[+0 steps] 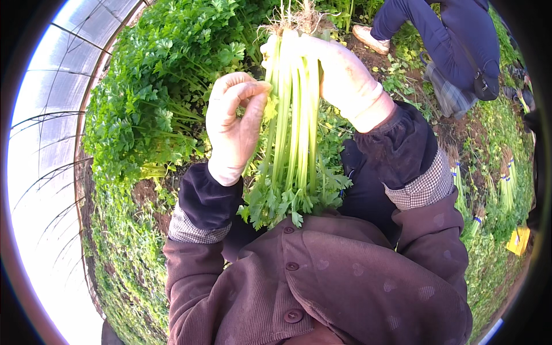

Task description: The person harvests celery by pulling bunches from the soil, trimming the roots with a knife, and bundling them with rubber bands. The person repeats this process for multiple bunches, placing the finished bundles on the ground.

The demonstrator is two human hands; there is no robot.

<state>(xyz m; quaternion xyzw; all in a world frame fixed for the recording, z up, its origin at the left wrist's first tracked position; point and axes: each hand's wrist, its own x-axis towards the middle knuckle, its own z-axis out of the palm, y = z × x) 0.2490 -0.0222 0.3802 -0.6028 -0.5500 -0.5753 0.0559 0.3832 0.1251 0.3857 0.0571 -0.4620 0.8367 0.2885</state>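
Note:
My right hand (340, 82), in a pale, soiled glove, grips a bunch of celery (295, 129) just below its roots (302, 19). The bunch is held upside down, roots at the top of the view and leaves (289, 202) hanging over my lap. My left hand (237, 120), also gloved, is at the bunch's left side with thumb and forefinger pinched together. A yellowed celery leaf (271, 108) hangs just below those fingertips, and its thin stem seems to be in the pinch. The fingertips hide the exact contact.
Dense standing celery (164, 86) grows ahead on the left, beside a plastic greenhouse wall (47, 129). A crouching person in dark trousers (405, 21) is at the upper right. Bunches with blue ties (508, 181) lie on the right, near a yellow object (517, 240). Trimmed leaves (125, 258) litter the soil.

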